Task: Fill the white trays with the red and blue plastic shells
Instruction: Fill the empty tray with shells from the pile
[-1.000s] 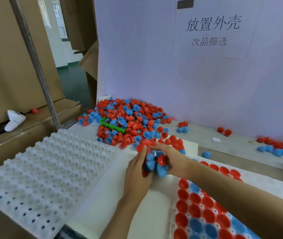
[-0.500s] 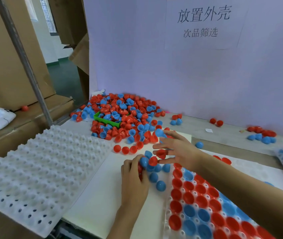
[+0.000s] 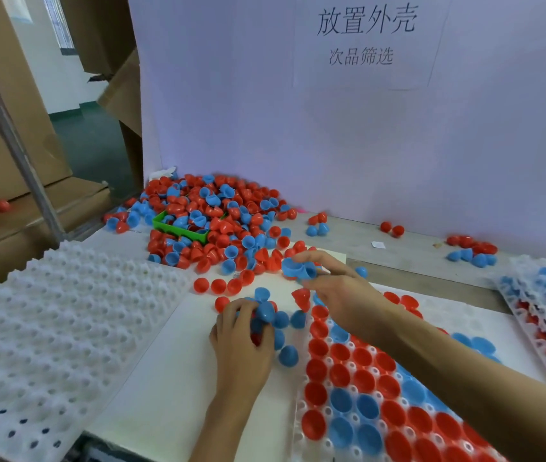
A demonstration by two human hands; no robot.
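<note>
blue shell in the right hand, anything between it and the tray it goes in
Nothing visible blocks it. The right hand pinches the blue shell just above the far end of the part-filled white tray, whose nearest pockets sit directly below; only the right forearm crosses the tray's middle.

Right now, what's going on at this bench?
A person is loading red and blue plastic shells into a white tray that is already partly filled. The left hand grips a small bunch of shells on the white board, while the right hand pinches a blue shell above the tray's far corner. A big loose pile lies behind, and an empty tray sits to the left.
</note>
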